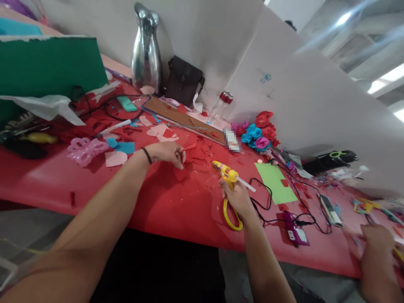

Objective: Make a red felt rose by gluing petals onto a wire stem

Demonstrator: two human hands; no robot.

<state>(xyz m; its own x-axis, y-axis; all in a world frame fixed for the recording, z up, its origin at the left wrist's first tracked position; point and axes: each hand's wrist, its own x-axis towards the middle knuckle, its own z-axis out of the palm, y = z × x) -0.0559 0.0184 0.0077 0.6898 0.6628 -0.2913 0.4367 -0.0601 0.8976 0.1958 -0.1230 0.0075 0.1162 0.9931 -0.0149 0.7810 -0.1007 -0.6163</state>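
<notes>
My left hand (168,153) is closed in a pinch over the table, with a small red paper piece (188,147) at its fingertips. More red paper lies just beneath those fingers. Wrapped around a yellow glue gun (229,172), my right hand (237,197) points the nozzle up and left. A whitish glue stick (246,184) sticks out of the gun's back. Below that hand shows a yellow loop (232,219); I cannot tell whether it belongs to the gun. Red scraps (202,153) are scattered between and beyond both hands.
Behind stand a steel jug (147,54), a black pouch (184,80), a clear jar (221,107) and paper flowers (259,132). At right are a green sheet (276,183), black cords and a purple power socket (295,230). Another person's hand (377,237) works at far right.
</notes>
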